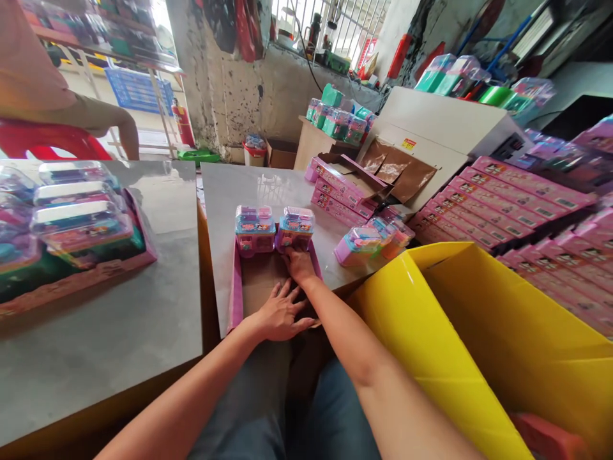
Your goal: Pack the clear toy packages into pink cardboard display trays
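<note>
A shallow pink cardboard tray (235,284) with a bare brown bottom lies on the grey table in front of me. Two small purple-and-blue plastic toy cases with clear domed lids stand side by side at its far end, a left case (255,231) and a right case (295,229). My right hand (301,265) reaches over the tray, its fingers closed at the lower front of the right case; the fingertips are partly hidden. My left hand (281,314) is open, fingers spread, palm down over the tray's near right part.
More toy cases (364,243) sit to the right on the table, near stacked pink trays (342,191). A filled tray (143,246) is on the left table (158,332). A big yellow bin (421,326) stands close on my right. A person (38,70) sits at far left.
</note>
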A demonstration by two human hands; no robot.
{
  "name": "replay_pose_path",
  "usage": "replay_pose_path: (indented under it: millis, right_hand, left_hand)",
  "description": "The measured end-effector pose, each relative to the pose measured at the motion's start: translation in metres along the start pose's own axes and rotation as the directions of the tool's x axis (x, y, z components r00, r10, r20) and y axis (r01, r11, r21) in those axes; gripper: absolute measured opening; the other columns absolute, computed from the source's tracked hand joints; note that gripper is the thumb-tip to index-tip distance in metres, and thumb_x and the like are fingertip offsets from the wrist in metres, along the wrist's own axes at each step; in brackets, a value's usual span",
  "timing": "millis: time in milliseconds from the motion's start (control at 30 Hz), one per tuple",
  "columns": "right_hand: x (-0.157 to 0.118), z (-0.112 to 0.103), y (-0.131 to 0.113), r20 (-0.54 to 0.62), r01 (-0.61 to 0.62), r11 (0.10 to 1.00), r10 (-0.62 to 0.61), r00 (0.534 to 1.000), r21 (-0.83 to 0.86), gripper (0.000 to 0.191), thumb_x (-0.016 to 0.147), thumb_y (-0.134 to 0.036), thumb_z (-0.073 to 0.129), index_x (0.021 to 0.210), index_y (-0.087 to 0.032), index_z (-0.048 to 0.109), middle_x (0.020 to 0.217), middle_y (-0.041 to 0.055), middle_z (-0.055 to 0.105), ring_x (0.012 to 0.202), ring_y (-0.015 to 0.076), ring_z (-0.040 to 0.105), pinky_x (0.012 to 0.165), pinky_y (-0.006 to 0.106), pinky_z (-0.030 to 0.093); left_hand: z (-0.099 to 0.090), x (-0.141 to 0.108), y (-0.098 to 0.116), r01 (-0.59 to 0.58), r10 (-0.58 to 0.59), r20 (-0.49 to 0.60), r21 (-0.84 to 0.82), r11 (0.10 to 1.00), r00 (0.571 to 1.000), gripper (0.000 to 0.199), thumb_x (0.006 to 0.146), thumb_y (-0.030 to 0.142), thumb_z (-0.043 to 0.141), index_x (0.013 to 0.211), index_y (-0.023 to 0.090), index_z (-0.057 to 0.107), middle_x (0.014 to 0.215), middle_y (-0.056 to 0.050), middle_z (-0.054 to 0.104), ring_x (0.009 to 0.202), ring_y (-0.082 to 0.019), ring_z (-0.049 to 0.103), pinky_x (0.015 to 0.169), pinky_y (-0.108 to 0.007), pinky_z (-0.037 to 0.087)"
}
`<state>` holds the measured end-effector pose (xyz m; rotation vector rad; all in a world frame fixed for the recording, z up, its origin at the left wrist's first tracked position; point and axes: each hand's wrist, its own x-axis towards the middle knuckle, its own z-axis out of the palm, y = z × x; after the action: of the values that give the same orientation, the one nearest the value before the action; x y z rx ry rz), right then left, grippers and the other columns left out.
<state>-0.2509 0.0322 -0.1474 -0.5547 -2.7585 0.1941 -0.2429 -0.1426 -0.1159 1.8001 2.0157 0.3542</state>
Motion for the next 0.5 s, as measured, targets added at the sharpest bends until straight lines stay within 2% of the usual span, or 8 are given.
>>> replay_pose_path:
  millis: [167, 233, 300, 333, 400, 433, 467, 500]
  right_hand:
    - [-0.002, -0.002, -0.002, -0.059, -0.01, 0.998, 0.013, 0.998, 0.055, 0.019, 0.09, -0.023, 0.067, 0.108, -0.021, 0.071, 0.119, 0.0089, 0.067, 0.117, 0.0237, 0.058, 0.102, 0.033, 0.045]
    - [-0.007, -0.006, -0.002, -0.09, -0.043, 0.996, 0.05, 0.995, 0.084, 0.016, 0.088, -0.024, 0.069, 0.103, -0.019, 0.071, 0.111, 0.0095, 0.069, 0.107, 0.0234, 0.061, 0.096, 0.033, 0.048]
    - [-0.014, -0.012, -0.002, -0.137, -0.086, 0.99, 0.101, 0.985, 0.111, 0.017, 0.091, -0.029, 0.065, 0.101, -0.015, 0.068, 0.104, 0.0112, 0.068, 0.1, 0.023, 0.062, 0.09, 0.032, 0.05]
    - [-0.016, -0.017, -0.001, -0.197, -0.109, 0.985, 0.135, 0.971, 0.136, 0.023, 0.093, -0.035, 0.062, 0.102, -0.014, 0.066, 0.104, 0.0127, 0.067, 0.1, 0.0235, 0.061, 0.091, 0.033, 0.05]
    - [-0.014, -0.026, 0.003, -0.379, -0.161, 0.96, 0.241, 0.893, 0.231, 0.042, 0.094, -0.049, 0.059, 0.111, -0.011, 0.061, 0.111, 0.0174, 0.064, 0.106, 0.0264, 0.058, 0.097, 0.038, 0.047]
    - [-0.01, -0.03, 0.005, -0.466, -0.19, 0.935, 0.317, 0.826, 0.299, 0.052, 0.092, -0.056, 0.058, 0.117, -0.01, 0.057, 0.116, 0.0201, 0.062, 0.111, 0.0286, 0.056, 0.1, 0.041, 0.045]
    - [-0.003, -0.034, 0.008, -0.52, -0.221, 0.904, 0.396, 0.756, 0.367, 0.061, 0.091, -0.062, 0.057, 0.122, -0.009, 0.055, 0.12, 0.0226, 0.06, 0.114, 0.0307, 0.054, 0.102, 0.044, 0.044]
    - [0.006, -0.036, 0.011, -0.529, -0.254, 0.869, 0.465, 0.709, 0.424, 0.067, 0.091, -0.065, 0.054, 0.126, -0.008, 0.052, 0.124, 0.0248, 0.058, 0.118, 0.0325, 0.053, 0.102, 0.046, 0.043]
  left_hand:
    - [-0.002, 0.002, 0.002, 0.019, -0.019, 0.029, 0.007, 1.0, 0.999, 0.068, 0.097, 0.067, 0.032, 0.152, 0.028, 0.043, 0.166, -0.011, 0.022, 0.154, -0.041, 0.008, 0.12, -0.066, 0.014]
    - [-0.006, -0.002, 0.001, -0.019, 0.019, -0.03, -0.011, 1.0, 0.999, 0.059, 0.097, 0.063, 0.04, 0.139, 0.027, 0.059, 0.157, -0.009, 0.04, 0.149, -0.037, 0.027, 0.12, -0.059, 0.024]
    - [-0.015, -0.009, -0.006, -0.039, 0.023, -0.231, -0.063, 0.997, 0.973, 0.044, 0.097, 0.053, 0.047, 0.117, 0.023, 0.072, 0.14, -0.009, 0.059, 0.133, -0.029, 0.05, 0.115, -0.046, 0.039]
    - [-0.022, -0.012, -0.012, -0.015, -0.019, -0.387, -0.086, 0.996, 0.922, 0.038, 0.097, 0.047, 0.048, 0.109, 0.022, 0.074, 0.132, -0.009, 0.063, 0.125, -0.026, 0.056, 0.112, -0.04, 0.043]
    - [-0.042, -0.016, -0.029, 0.119, -0.172, -0.688, -0.125, 0.985, 0.705, 0.037, 0.097, 0.042, 0.046, 0.115, 0.02, 0.07, 0.129, -0.011, 0.062, 0.123, -0.024, 0.056, 0.111, -0.038, 0.044]
    - [-0.054, -0.016, -0.04, 0.21, -0.245, -0.782, -0.149, 0.966, 0.572, 0.042, 0.097, 0.044, 0.046, 0.124, 0.019, 0.066, 0.134, -0.013, 0.058, 0.128, -0.026, 0.052, 0.114, -0.041, 0.041]
    - [-0.067, -0.012, -0.052, 0.295, -0.303, -0.826, -0.175, 0.939, 0.475, 0.049, 0.097, 0.047, 0.047, 0.133, 0.017, 0.06, 0.14, -0.015, 0.053, 0.134, -0.03, 0.046, 0.116, -0.045, 0.038]
    - [-0.08, -0.007, -0.065, 0.358, -0.358, -0.83, -0.207, 0.91, 0.429, 0.058, 0.095, 0.051, 0.048, 0.141, 0.016, 0.053, 0.146, -0.017, 0.047, 0.138, -0.033, 0.041, 0.117, -0.048, 0.036]
